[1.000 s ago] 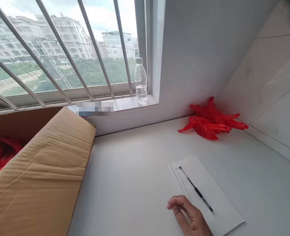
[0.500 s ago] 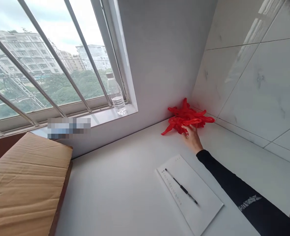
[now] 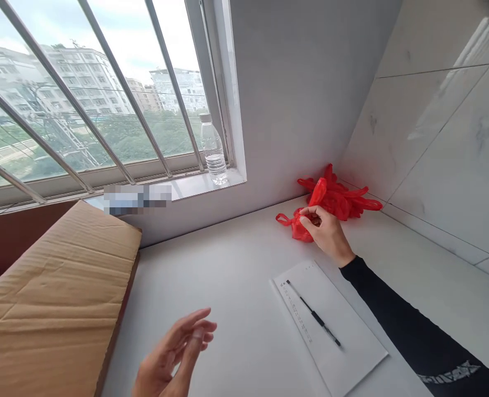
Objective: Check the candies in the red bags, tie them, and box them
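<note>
My right hand point(image 3: 326, 231), in a black sleeve, pinches a red plastic bag point(image 3: 301, 227) between thumb and fingers just over the white tabletop. Behind it, a heap of more red plastic bags point(image 3: 344, 198) lies in the corner where the walls meet. At the lower middle of the view my left hand point(image 3: 178, 350) hovers above the tabletop, fingers loosely curved and apart, with nothing in it. Nearer than the bags, a black pen point(image 3: 317, 317) rests on a sheaf of white paper point(image 3: 352, 353) with a column of small writing.
A cardboard box point(image 3: 62, 275) with a flap folded over stands at the left, something red inside it. On the windowsill stands a clear water bottle point(image 3: 214, 151) beside a blurred-out item point(image 3: 137, 199). Metal bars point(image 3: 112, 63) cross the window.
My right hand has drawn one red bag out of the heap, toward me. My left hand has come into view from below. The whole view has shifted slightly left.
</note>
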